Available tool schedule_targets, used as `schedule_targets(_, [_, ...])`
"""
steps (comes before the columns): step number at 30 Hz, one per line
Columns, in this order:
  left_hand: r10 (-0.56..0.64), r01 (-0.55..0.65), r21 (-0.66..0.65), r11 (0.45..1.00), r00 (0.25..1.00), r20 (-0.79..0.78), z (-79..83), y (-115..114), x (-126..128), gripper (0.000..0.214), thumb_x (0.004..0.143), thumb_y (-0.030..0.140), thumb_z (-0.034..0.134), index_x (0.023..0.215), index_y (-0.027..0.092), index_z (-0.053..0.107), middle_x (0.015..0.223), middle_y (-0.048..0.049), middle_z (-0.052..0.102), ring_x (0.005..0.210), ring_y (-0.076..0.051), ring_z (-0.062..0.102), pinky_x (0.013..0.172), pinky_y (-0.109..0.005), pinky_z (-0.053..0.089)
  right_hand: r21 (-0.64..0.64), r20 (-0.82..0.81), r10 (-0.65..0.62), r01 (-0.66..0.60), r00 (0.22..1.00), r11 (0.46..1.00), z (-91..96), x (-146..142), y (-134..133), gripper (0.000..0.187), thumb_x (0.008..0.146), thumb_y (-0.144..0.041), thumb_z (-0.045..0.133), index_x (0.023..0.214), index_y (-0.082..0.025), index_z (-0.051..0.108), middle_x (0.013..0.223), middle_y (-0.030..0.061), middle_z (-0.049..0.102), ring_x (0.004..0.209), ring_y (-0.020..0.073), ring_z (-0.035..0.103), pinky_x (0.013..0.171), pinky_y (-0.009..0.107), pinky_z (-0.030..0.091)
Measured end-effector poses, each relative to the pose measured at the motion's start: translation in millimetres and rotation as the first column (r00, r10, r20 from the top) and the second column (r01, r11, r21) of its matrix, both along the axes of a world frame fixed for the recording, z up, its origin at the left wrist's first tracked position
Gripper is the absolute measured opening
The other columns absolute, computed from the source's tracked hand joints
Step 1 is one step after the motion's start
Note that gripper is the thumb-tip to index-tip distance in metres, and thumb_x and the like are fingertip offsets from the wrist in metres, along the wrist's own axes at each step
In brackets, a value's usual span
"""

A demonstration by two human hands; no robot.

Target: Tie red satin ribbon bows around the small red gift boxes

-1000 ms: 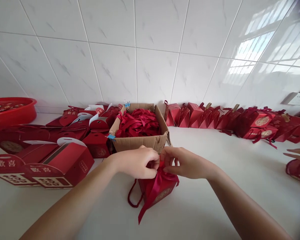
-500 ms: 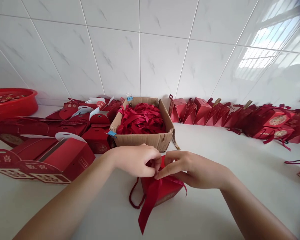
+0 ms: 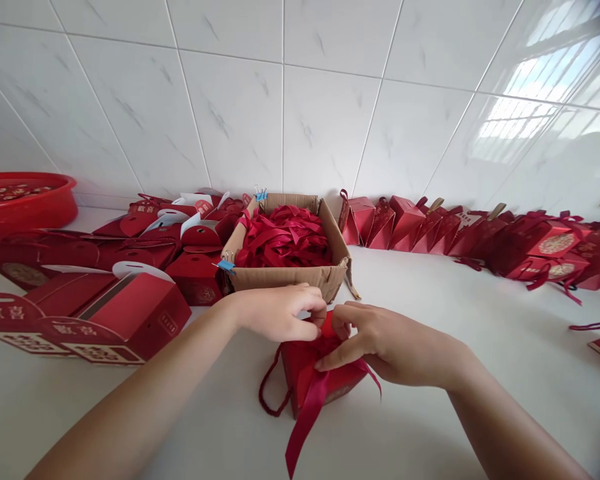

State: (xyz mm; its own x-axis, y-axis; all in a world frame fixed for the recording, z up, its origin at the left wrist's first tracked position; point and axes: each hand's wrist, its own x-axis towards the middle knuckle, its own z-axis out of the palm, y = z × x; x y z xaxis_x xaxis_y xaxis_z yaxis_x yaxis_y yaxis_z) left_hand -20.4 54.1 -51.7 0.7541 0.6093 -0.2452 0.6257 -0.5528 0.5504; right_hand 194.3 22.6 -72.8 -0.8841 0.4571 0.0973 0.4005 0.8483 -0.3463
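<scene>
A small red gift box (image 3: 340,385) lies on the white surface in front of me, with a dark red cord loop at its left side. Across its top runs a red ribbon (image 3: 307,410), one tail hanging toward me and a shorter end at the right. My left hand (image 3: 280,315) is closed in a pinch on the ribbon at the top of the box. My right hand (image 3: 375,340) presses the ribbon there too, its fingers curled and the index fingertip on the tail's upper end. The fingers partly hide where the ribbon crosses.
A cardboard box (image 3: 280,280) full of red ribbons (image 3: 285,237) stands behind, blue binder clips on its left rim. Several red gift boxes (image 3: 140,317) fill the left side. More folded boxes (image 3: 405,220) line the tiled wall. A red basin (image 3: 30,213) stands far left.
My two hands have moved slightly apart at the top of the box. The front ribbon tail has shifted a little right and hangs lower.
</scene>
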Motion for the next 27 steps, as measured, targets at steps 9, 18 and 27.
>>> schedule_targets(9, [-0.019, 0.02, -0.018, 1.0, 0.998, 0.067, -0.9, -0.2, -2.6, 0.018, 0.084, 0.032, 0.051, 0.078, 0.02, 0.062, 0.085, -0.0008, 0.055, 0.082, -0.017, 0.054, 0.07, -0.027, 0.04, 0.022, 0.011, -0.008, 0.007, 1.0, 1.0, -1.1, 0.9, -0.4, 0.057, 0.082, 0.003, 0.045, 0.112, -0.041, 0.066, 0.094, 0.0027, 0.055, 0.084, 0.0139, 0.054, 0.074, 0.027, 0.047])
schedule_targets(18, [0.045, -0.046, -0.037, 0.998, 0.999, -0.017, 0.0, -1.9, -3.0, 0.019, 0.083, 0.034, 0.049, 0.076, 0.019, 0.059, 0.084, -0.0014, 0.06, 0.079, -0.018, 0.056, 0.068, -0.028, 0.039, 0.022, 0.039, -0.022, 0.021, 0.999, 1.0, -0.1, 0.6, -2.7, 0.052, 0.084, -0.001, 0.048, 0.113, -0.041, 0.066, 0.088, 0.003, 0.056, 0.079, 0.0144, 0.054, 0.073, 0.028, 0.048])
schedule_targets(27, [0.177, -0.18, 0.02, 0.984, 0.98, 0.091, -11.0, -16.9, -2.6, 0.024, 0.086, 0.036, 0.044, 0.072, 0.019, 0.054, 0.08, -0.0002, 0.051, 0.07, -0.015, 0.048, 0.062, -0.027, 0.037, 0.032, -0.028, 0.003, -0.002, 1.0, 0.999, -2.9, 1.8, 0.3, 0.046, 0.086, -0.004, 0.049, 0.108, -0.039, 0.068, 0.081, 0.0024, 0.051, 0.076, 0.0139, 0.052, 0.069, 0.026, 0.048])
